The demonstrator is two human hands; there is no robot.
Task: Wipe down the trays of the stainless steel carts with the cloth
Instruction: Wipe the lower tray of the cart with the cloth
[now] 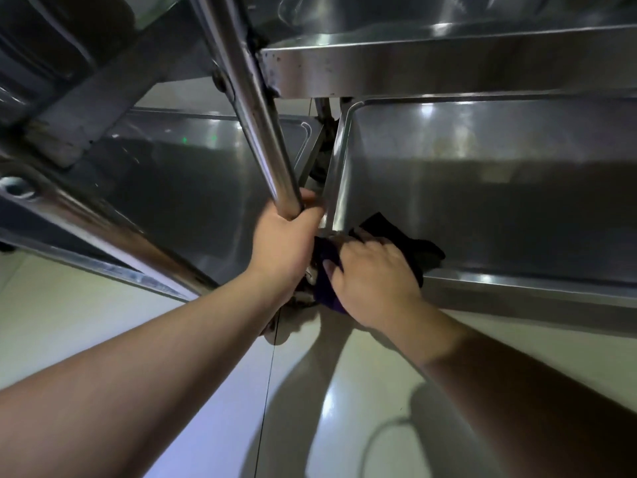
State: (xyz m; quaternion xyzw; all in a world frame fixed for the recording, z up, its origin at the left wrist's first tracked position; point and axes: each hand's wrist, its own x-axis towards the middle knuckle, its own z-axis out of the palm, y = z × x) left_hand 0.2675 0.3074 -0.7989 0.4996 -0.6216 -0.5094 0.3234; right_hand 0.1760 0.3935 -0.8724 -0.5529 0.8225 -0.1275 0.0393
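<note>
I see my left hand (286, 243) wrapped around the post (255, 108), fingers and thumb curled round its lower end, just left of the corner of the lower tray (482, 188). That post is my landmark. It slants up and left from the hand to the underside of the upper tray (431, 70).

Just right of the post's foot, my right hand (372, 281) lies palm-down on the cloth (400, 243), fingers bent over it and pressing it onto the lower tray's near left corner. The cloth is dark; part of it spreads out past my fingertips onto the tray floor, and a purple fold hangs below my thumb over the corner edge. The two hands are almost touching, with the cloth between them.

Right of the post, the lower tray runs wide and bare, its near rim passing just under my right wrist and its left rim rising to the post's foot. The upper tray overhangs it. Left of the post sits a second tray (172, 188) on the neighbouring cart, with a narrow gap between the two rims. Below the post, pale floor (103, 322) shows under both forearms.
</note>
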